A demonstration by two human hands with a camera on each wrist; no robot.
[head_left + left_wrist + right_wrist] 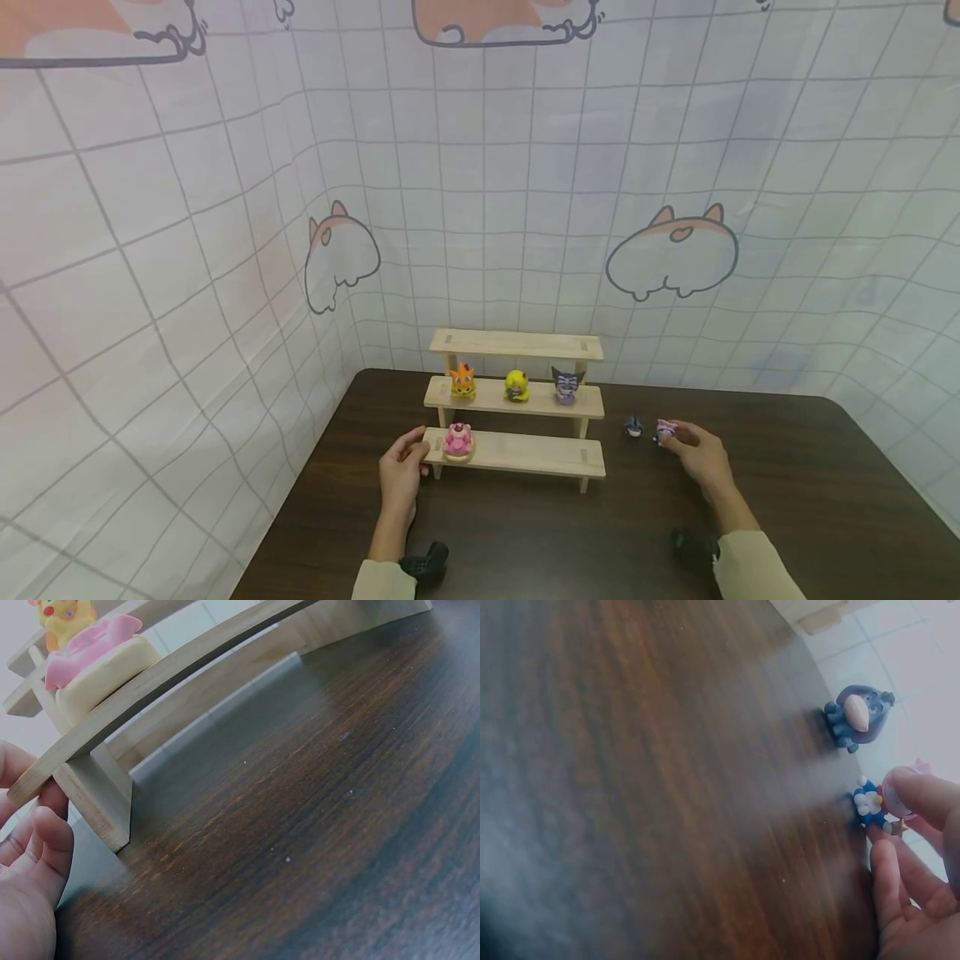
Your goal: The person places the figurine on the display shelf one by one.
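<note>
A three-step wooden display stand [517, 450] stands on the dark table. My left hand [401, 471] pinches the left end of its lowest board [112, 712], fingers above and below the wood. Close to that hand, a pink figurine [458, 442] sits on a cream round base on the board. To the right of the stand, my right hand [701, 454] pinches a small pink, white and blue figurine [870, 802] between thumb and fingers, low at the table. The thumb hides part of it. A blue donkey figurine [861, 714] stands just left of it in the head view.
On the middle board stand an orange figurine [462, 382], a yellow figurine [517, 387] and a purple figurine with dark pointed ears [567, 387]. Behind the table [787, 467] hangs a white gridded curtain [502, 175] with cartoon dog drawings; it also runs along both sides.
</note>
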